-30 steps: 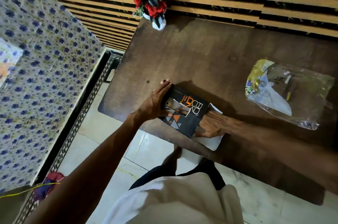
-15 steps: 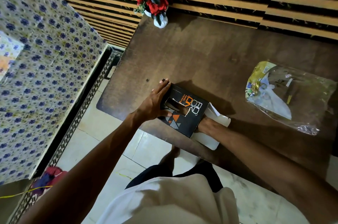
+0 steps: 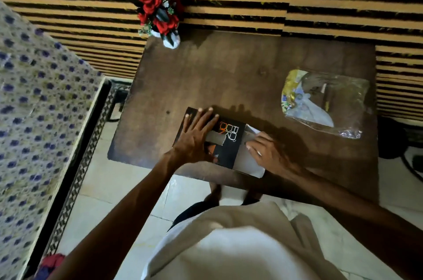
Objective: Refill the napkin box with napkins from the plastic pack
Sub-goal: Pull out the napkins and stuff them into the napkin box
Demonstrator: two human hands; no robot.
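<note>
A black napkin box (image 3: 229, 142) with orange print lies flat near the front edge of the brown table (image 3: 229, 78). My left hand (image 3: 196, 135) rests flat on the box's left half, fingers spread, partly covering the top slot. At the box's right end a white flap or napkin stack (image 3: 248, 160) sticks out, and my right hand (image 3: 267, 153) presses on it with its fingers against the white edge. The clear plastic pack (image 3: 325, 105), nearly flat with a few white napkins inside, lies apart at the right of the table.
A small white vase of red roses (image 3: 160, 14) stands at the table's back left corner against the striped wall. A bed with a blue-flowered cover (image 3: 34, 108) is on the left. Pale floor tiles (image 3: 103, 199) lie in front of the table.
My left hand has slid from the box's left side onto its top. My right hand has come out from the box's right end and now lies on the white part. The camera has tilted.
</note>
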